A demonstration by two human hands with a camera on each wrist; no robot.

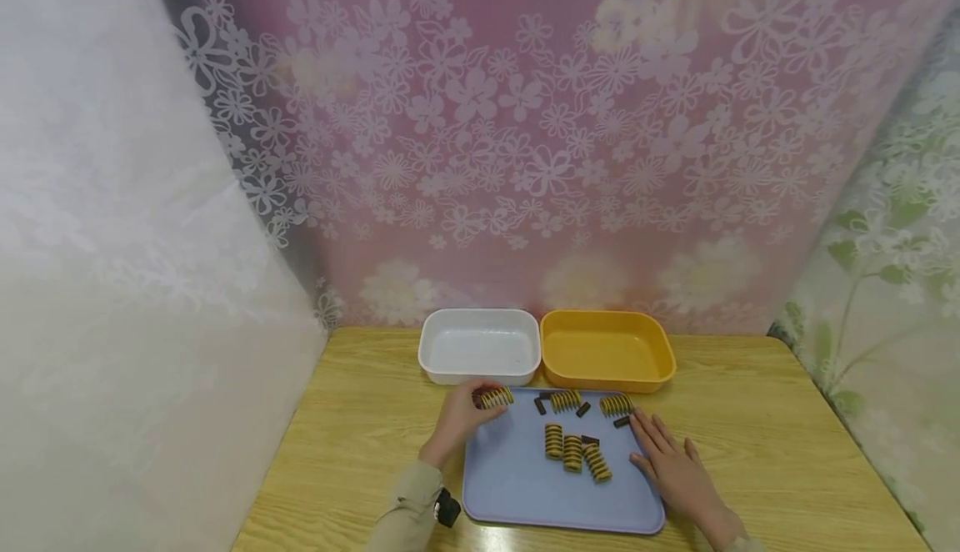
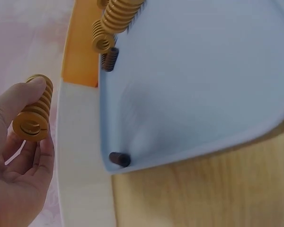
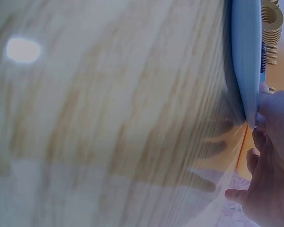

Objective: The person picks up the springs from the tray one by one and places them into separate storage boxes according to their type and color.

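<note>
Between the thumb and fingers of my left hand (image 1: 452,420) is a yellow coil spring (image 2: 34,111), lifted near the far left corner of the blue tray (image 1: 525,489). Below it in the left wrist view, a small dark spring (image 2: 119,159) lies in that corner. Several more yellow springs (image 1: 572,454) lie on the tray, with small dark springs (image 1: 583,409) scattered among them. My right hand (image 1: 678,473) rests at the tray's right edge, fingers extended, its fingertips close to a yellow spring (image 1: 617,404) and a dark one (image 1: 622,422).
Behind the tray a white bin (image 1: 480,376) and a yellow bin (image 1: 609,383) stand side by side on the wooden table (image 1: 345,427). Flowered curtains (image 1: 525,160) hang at the back and sides. A black watch-like object (image 1: 447,508) sits at the left wrist.
</note>
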